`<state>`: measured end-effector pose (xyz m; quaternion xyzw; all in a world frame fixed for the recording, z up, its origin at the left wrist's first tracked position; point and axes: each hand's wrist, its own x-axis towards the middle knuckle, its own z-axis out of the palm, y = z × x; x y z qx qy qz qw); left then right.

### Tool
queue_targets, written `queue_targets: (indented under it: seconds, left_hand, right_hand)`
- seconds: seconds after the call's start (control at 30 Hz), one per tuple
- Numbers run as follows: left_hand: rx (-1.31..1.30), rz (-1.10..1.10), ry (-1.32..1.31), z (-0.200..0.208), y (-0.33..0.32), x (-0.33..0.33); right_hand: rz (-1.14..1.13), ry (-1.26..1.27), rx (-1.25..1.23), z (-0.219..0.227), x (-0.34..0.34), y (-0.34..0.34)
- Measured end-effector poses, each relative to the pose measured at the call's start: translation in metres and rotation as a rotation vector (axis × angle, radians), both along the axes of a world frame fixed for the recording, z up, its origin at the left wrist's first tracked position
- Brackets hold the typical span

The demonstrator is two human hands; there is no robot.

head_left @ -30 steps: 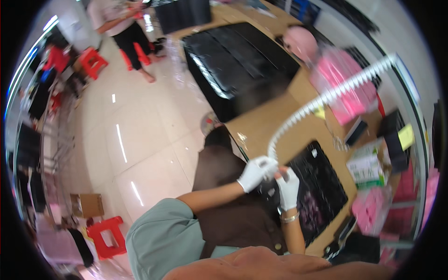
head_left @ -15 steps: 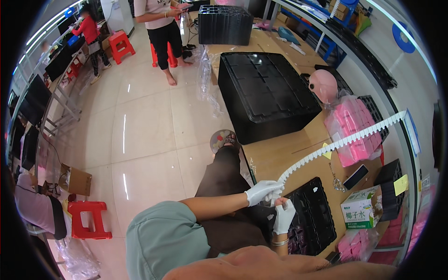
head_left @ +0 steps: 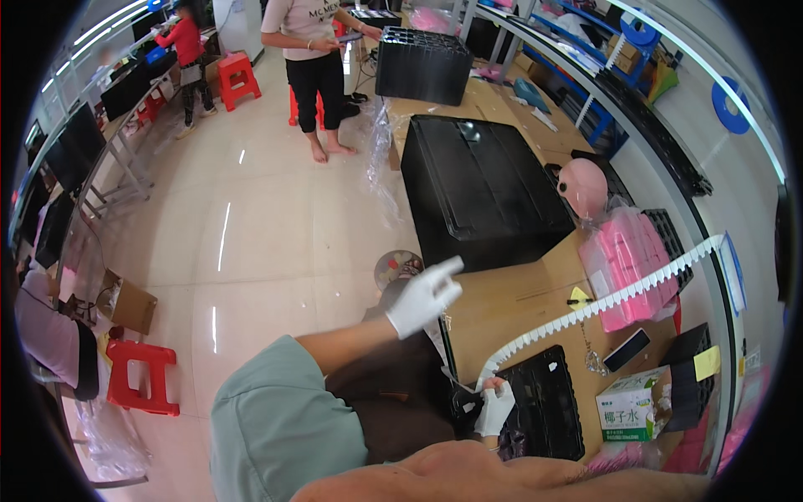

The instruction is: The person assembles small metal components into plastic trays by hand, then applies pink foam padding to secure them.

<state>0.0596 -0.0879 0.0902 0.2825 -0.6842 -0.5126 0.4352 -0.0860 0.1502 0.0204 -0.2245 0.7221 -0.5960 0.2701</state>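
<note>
"Now that the left hand (head_left: 425, 299) has swung away, what's different?"

"Moments ago, both gloved hands met at the lower end of the notched white strip (head_left: 585, 310). Now the left is at frame centre, fingers apart, holding nothing visible, near the large black box (head_left: 493, 184). That leaves only 1 hand at the strip."

"Where is the strip?"

"It arcs from the right of the frame to lower centre, ending beside the black tray (head_left: 548, 393). The right hand (head_left: 495, 408) looks pinched on that end."

"Anything unclear?"

"The left hand is blurred. A thin pale sliver (head_left: 458, 381) trails beside the right fingertips; I can't tell whether it's held. Blurred skin along the bottom edge hides the right forearm."
</note>
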Motion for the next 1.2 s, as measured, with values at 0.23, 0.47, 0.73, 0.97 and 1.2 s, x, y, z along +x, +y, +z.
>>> queue_targets:
  seconds: [0.23, 0.47, 0.73, 0.97, 1.2]
  left_hand:
    - [-0.342, 0.684, -0.089, 0.113, -0.224, 0.088]
    - [-0.348, 0.430, -1.165, 0.107, -0.295, 0.124]
    - [-0.432, 0.444, -1.363, 0.112, -0.291, 0.116]
    - [-0.190, -0.219, -1.367, -0.080, -0.148, 0.060]
    - [-0.401, -0.058, -0.887, -0.166, -0.009, 0.036]
  right_hand:
    - [0.028, -0.026, -0.030, 0.002, -0.001, -0.004]
    - [0.017, -0.028, -0.029, -0.011, -0.005, -0.006]
    - [0.005, -0.043, -0.017, 0.007, 0.005, -0.006]
    - [0.003, -0.050, -0.006, 0.000, 0.006, -0.007]
    - [0.029, -0.003, 0.021, -0.010, 0.003, -0.001]
